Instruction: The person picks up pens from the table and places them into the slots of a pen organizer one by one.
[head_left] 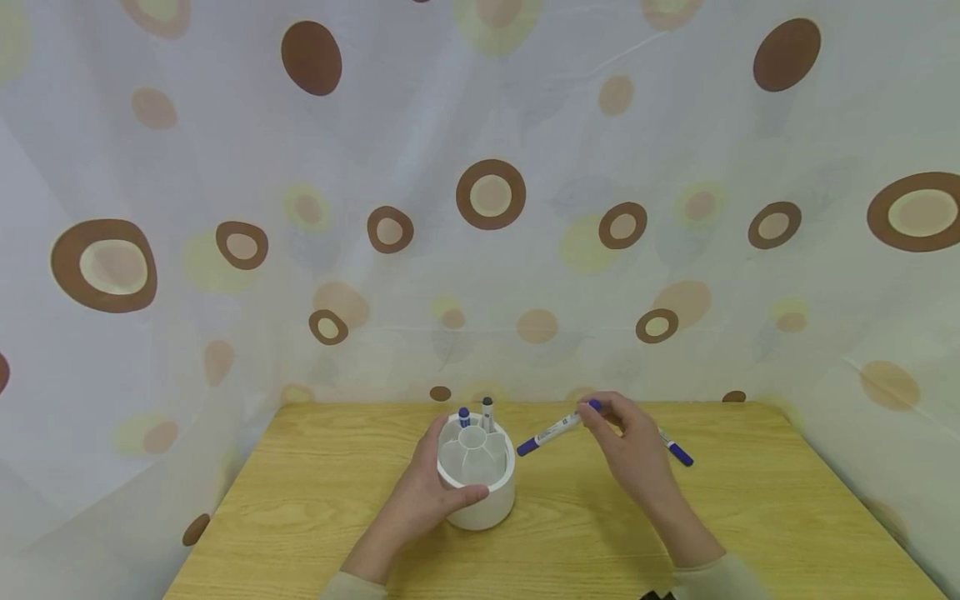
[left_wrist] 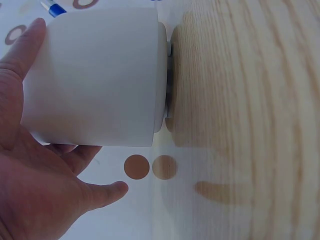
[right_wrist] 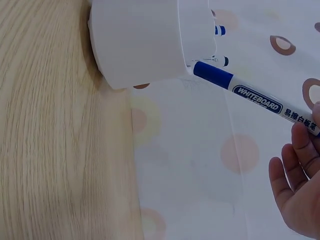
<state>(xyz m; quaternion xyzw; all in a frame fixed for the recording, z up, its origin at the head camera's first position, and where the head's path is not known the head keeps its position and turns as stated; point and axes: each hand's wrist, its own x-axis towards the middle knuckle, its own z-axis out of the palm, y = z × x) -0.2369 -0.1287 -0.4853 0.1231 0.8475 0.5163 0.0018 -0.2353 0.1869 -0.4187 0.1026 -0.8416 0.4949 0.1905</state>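
A round white pen holder (head_left: pixel 480 510) with several compartments stands upright on the table. My left hand (head_left: pixel 422 492) grips it from the left, thumb across the front of its rim; the left wrist view shows the holder's plain side (left_wrist: pixel 100 75). Inside the holder are a blue-capped marker (head_left: pixel 464 417) and a dark-capped marker (head_left: pixel 487 414), both toward the back. Between the fingertips of my right hand (head_left: pixel 632 450) is a white whiteboard marker (head_left: pixel 558 429), pinched near its far end. Its blue cap (right_wrist: pixel 212 74) points down and left, close to the holder's right rim.
Another blue-capped marker (head_left: pixel 679 453) lies on the wooden table (head_left: pixel 330 475), partly hidden behind my right hand. A pale curtain (head_left: pixel 420 125) with brown and beige spots hangs along the back and both sides of the table.
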